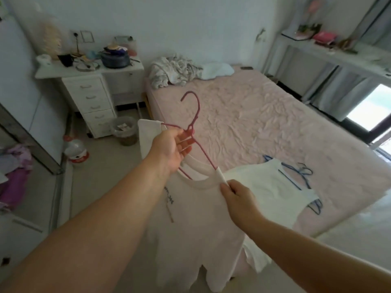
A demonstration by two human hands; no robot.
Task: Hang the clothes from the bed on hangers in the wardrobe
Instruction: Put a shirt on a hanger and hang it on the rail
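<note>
Left hand (172, 150) grips the red hanger (191, 132), right hand (237, 196) pinches the pale shirt's (196, 225) collar, near the pink bed (264, 115).

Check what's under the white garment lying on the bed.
Blue hangers stick out from beneath the white garment, on the pink bed sheet. How many hangers, and anything else beneath it, is covered.

Soft daylight from right window (368, 106); edges warped, blurry.
</note>
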